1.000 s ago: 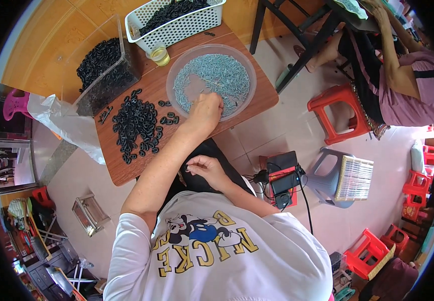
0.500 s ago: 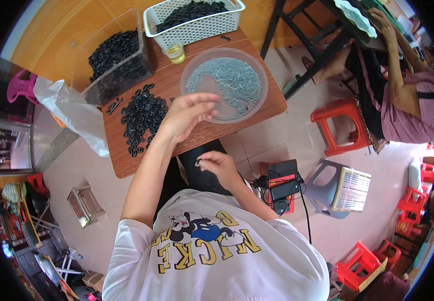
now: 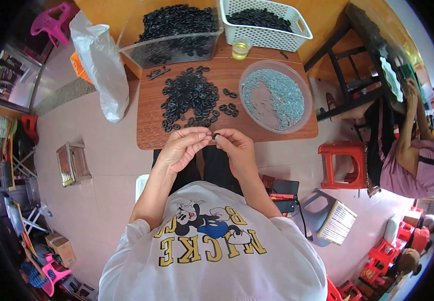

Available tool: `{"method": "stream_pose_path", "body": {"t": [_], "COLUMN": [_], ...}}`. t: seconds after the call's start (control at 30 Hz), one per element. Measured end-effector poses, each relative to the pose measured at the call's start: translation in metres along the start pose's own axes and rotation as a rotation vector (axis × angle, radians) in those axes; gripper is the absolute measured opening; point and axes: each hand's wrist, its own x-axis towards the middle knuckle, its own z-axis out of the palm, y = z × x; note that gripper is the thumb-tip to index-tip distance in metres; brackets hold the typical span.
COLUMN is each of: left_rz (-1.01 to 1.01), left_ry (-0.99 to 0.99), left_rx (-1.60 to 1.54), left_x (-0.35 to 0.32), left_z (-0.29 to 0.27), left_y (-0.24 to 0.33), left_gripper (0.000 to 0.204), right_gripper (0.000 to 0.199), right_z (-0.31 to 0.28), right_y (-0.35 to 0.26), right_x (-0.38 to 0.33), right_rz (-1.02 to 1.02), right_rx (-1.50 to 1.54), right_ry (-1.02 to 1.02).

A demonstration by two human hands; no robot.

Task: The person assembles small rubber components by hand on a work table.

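In front of my lap, near the table's front edge, my two hands meet fingertip to fingertip. My right hand (image 3: 238,152) pinches a small black plastic piece (image 3: 214,136) between thumb and forefinger. Thumb and forefinger of my left hand (image 3: 183,149) are pressed together against that piece; whatever they hold is too small to make out. Just beyond lies a pile of black oval plastic pieces (image 3: 191,95), with several strays to its right. To the right, a round clear tub (image 3: 262,103) contains many thin silvery pins (image 3: 288,95).
On the brown table (image 3: 149,115) stand a clear bin (image 3: 177,50) and a white basket (image 3: 262,37), both with black pieces, plus a cup of yellow liquid (image 3: 240,50). A plastic bag (image 3: 104,65) hangs at left. Another person (image 3: 410,165) sits right, near a red stool (image 3: 342,150).
My left hand has come back from beside the pin tub to meet my right hand, which has risen toward the table edge. The view has swung, so the table appears farther right and squarer.
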Motion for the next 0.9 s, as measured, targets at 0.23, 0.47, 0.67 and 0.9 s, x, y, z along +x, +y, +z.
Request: {"method": "stream_pose_path", "body": {"t": [0.23,0.47,0.67,0.9], "left_rz": [0.277,0.435,0.700,0.733], "left_ry": [0.130,0.250,0.278,0.257], "left_rx": [0.161,0.928,1.515,1.687], "left_x": [-0.011,-0.009,0.011,0.024], "left_z": [-0.026,-0.019,0.000,0.015], "left_y": [0.001,-0.019,-0.025,-0.024], "left_gripper": [0.016,0.010,0.013,0.013], "right_gripper": [0.014,0.014,0.013,0.010], "right_z": [-0.036,-0.063,-0.062,-0.070], "right_y": [0.005,0.001,0.009,0.012], "right_x": [0.015,0.001,-0.010,-0.012], "right_rz": [-0.183,-0.210,-0.138,-0.104], "right_rx": [0.159,0.150,0.164,0.134], "right_ry": [0.207,0.310,0.309,0.286]}}
